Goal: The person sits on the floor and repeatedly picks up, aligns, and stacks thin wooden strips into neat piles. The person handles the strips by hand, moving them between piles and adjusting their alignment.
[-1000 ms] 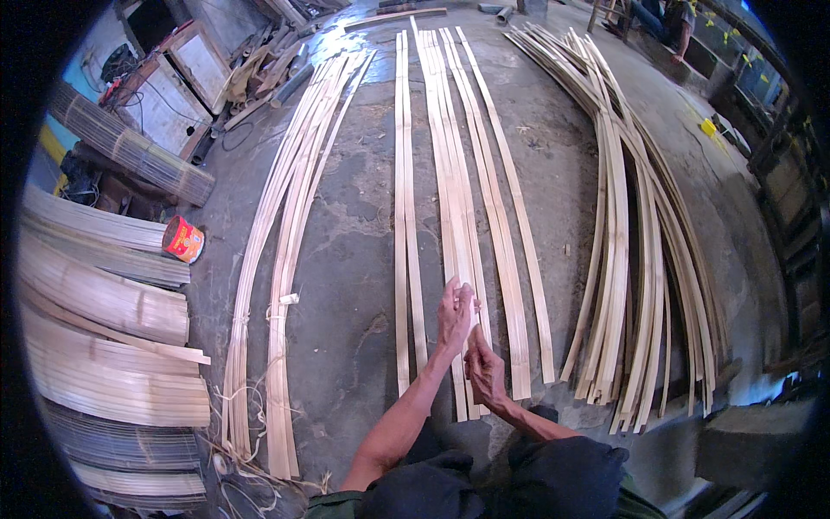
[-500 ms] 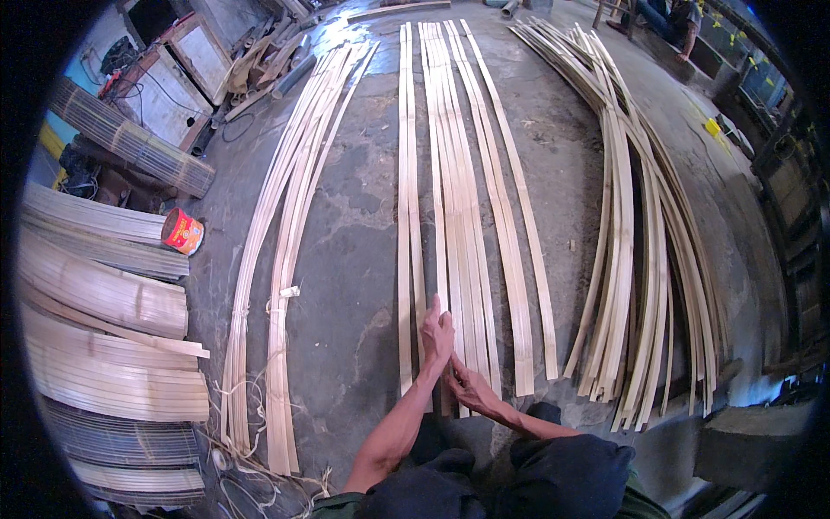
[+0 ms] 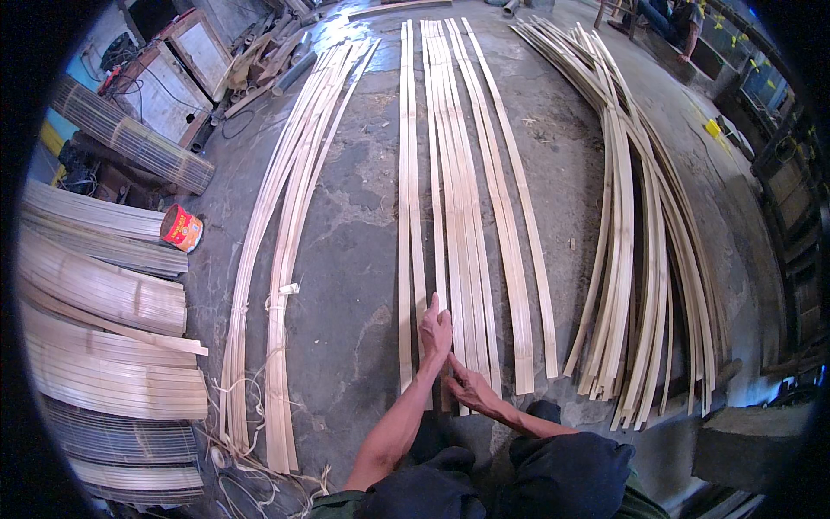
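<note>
Long pale bamboo strips lie lengthwise on the floor in front of me, several side by side in a middle row. My left hand is closed around one narrow bamboo strip at the left of this group, its index finger stretched along it. Just behind that wrist, my right hand is closed at the same strip near its close end. Its fingertips are partly hidden. Two more strips lie to the left of my hands, and separate ones lie to the right.
A tied bundle of strips lies left, and a loose pile lies right. Slatted bamboo mats, a rolled mat and a red tub line the left side. Another person sits at the far right.
The view has shifted very slightly. Both hands keep their places on the strip, and the strips lie as before.
</note>
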